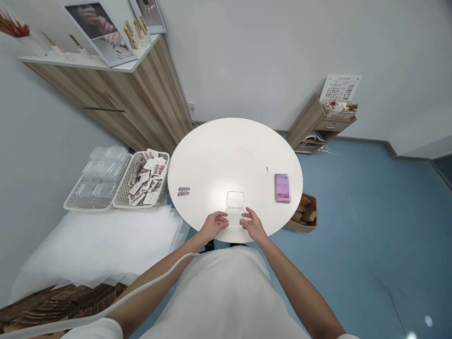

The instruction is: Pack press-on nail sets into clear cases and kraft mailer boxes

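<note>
A clear plastic case (235, 199) lies with its lid opened out flat near the front edge of the round white table (226, 150). My left hand (213, 224) grips the left side of its nearer half, with curled fingers at the rim. On the opposite side my right hand (253, 225) holds the same half between thumb and fingers. To the left rests a small sheet of several dark, shiny press-on nails (183, 191). A purple rectangular item (282, 188), blurred out, is on the right, with a tiny reddish piece (267, 169) beyond it.
Left of the table stand a white basket of cards (141, 207) and another basket (88, 208) stacked with clear boxes. A cardboard box (312, 212) sits on the floor at right. A wooden cabinet (155, 94) and small shelf unit (307, 122) stand behind.
</note>
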`<state>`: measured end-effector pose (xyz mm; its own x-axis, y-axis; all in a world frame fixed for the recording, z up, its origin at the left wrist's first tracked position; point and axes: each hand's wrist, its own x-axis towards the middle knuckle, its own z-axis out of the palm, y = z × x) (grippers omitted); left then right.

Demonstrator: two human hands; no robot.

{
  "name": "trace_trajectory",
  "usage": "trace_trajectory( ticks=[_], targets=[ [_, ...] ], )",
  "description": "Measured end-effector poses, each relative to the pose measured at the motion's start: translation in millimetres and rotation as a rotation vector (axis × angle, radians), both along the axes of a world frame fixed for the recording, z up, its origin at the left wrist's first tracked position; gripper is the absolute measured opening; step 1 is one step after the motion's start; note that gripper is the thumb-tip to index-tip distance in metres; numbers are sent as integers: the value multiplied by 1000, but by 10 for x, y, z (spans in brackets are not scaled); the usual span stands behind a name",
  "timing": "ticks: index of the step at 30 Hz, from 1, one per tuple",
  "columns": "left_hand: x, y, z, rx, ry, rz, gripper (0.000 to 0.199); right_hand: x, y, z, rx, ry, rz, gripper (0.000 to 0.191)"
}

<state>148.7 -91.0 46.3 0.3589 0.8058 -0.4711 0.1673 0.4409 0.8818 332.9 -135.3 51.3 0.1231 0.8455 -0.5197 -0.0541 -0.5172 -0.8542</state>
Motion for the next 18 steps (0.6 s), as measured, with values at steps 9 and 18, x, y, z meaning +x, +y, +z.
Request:
trace_trajectory(
  ticks=[9,18],
  targets=[
    [150,66,-551,29,173,68,34,-56,-105,-432,-63,-49,71,71],
    [262,116,-656,172,393,-62,21,58,99,-643,-114,-146,132,70]
  ],
)
